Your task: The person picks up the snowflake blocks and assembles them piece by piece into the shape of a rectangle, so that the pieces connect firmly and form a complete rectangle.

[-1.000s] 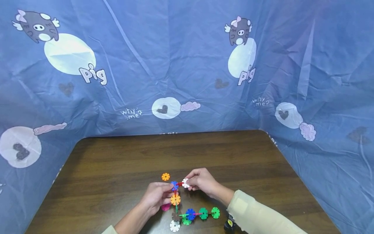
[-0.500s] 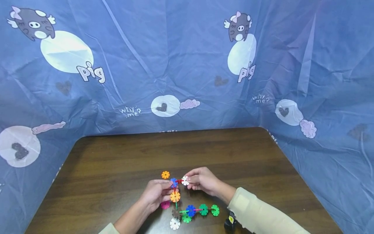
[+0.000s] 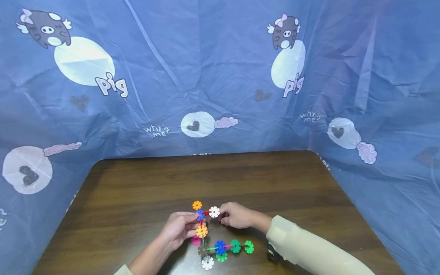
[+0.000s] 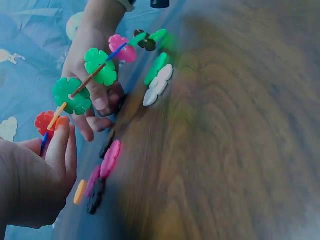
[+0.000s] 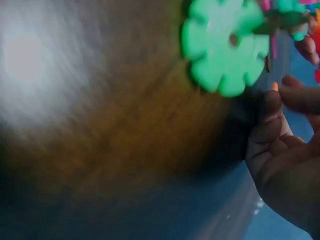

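Observation:
In the head view my left hand (image 3: 178, 229) pinches a blue disc (image 3: 200, 215) in a chain of slotted plastic discs. A red disc links it to a white disc (image 3: 214, 212) on the right. Downward the chain continues through an orange disc (image 3: 201, 231), then bends right past another blue disc (image 3: 220, 247) to a green end disc (image 3: 249, 247). My right hand (image 3: 237, 215) is beside the white disc, apart from it, its fingers loosely bent. In the left wrist view nothing shows between the right hand's (image 4: 92, 75) fingers; the white chain disc is hidden there.
Loose discs lie on the brown wooden table (image 3: 144, 183): an orange one (image 3: 197, 205), a pink one (image 3: 196, 240), a white one (image 3: 207, 262) and a green one (image 3: 221, 256). A blue patterned cloth (image 3: 220, 76) hangs around the table.
My right hand has let go of the white disc and drawn slightly away to the right. The left hand still holds the chain, now a little further left in view.

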The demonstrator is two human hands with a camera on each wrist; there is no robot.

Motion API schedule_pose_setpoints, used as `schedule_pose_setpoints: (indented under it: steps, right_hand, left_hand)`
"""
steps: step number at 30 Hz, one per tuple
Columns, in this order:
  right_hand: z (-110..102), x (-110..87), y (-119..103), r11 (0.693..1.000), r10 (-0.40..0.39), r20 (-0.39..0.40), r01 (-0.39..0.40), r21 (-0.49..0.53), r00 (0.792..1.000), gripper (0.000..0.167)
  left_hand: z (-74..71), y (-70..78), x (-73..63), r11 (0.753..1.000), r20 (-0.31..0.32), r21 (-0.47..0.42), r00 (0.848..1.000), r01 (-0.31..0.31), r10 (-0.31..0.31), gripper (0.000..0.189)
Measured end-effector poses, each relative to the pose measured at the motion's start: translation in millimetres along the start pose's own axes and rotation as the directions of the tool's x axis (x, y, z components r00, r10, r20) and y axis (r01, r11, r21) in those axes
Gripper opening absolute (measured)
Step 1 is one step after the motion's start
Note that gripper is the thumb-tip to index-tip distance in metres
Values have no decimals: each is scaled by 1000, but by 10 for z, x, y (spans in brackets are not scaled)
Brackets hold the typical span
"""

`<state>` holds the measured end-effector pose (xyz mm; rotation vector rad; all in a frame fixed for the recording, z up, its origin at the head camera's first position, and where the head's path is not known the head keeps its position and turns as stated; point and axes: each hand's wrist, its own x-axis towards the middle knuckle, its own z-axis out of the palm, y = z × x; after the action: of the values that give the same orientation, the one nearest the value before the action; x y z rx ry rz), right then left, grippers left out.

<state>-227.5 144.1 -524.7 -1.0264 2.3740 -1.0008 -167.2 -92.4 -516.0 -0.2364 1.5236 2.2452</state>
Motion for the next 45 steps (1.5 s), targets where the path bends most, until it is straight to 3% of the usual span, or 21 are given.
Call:
schedule_pose_setpoints:
  steps: [3, 9, 12, 16, 21, 23, 26, 30, 33, 38, 42, 45]
  right_hand:
    - [31, 25, -23, 988, -44, 27, 48, -149, 999, 5]
    - [131, 78, -80, 936, -10, 10, 12, -351, 1000, 22]
    - [138, 97, -115, 917, 17, -9, -20, -399, 1000, 29]
    - [111, 91, -116, 915, 50, -25, -56, -399, 998, 32]
    - [71, 47, -69, 941, 75, -38, -83, -328, 996, 33]
    - [59, 26, -29, 964, 89, -70, -103, -245, 994, 31]
    - [46, -23, 52, 988, 138, -151, -146, -43, 979, 24]
    - [36, -123, 157, 969, 162, -241, -109, 221, 957, 14]
    - [28, -185, 204, 950, 137, -270, -49, 310, 953, 10]
    - [4, -232, 187, 942, 127, -302, -19, 335, 945, 9]
    - [-66, -283, -77, 953, 138, -323, -36, 301, 936, 8]
    - [-74, -292, -139, 959, 146, -340, -49, 277, 929, 8]
  left_hand:
    - [-19, 0, -9, 1000, -3, -6, 1000, 1, -1, 11]
    - [-74, -2, -29, 1000, -4, -32, 1000, -1, 1, 12]
    - [-87, -9, -36, 999, -1, -40, 1000, 6, -6, 12]
    - [-89, -25, -34, 999, 6, -42, 1000, 12, -12, 12]
    - [-83, -49, -21, 999, -7, -38, 1000, 10, -10, 11]
    - [-77, -59, -15, 999, -13, -37, 1000, 8, -9, 11]
    - [-68, -75, -7, 999, -13, -31, 1000, 5, -5, 14]
    - [-62, -90, 0, 1000, -14, -21, 1000, 0, -1, 20]
    - [-56, -95, 7, 1000, -17, -20, 1000, -1, 1, 20]
    - [-23, -104, 28, 1000, -3, -24, 1000, -4, 4, 17]
    - [9, -107, 41, 1000, -1, -18, 1000, -2, 2, 18]
    - [26, -105, 41, 1000, -2, -12, 1000, 2, -2, 18]
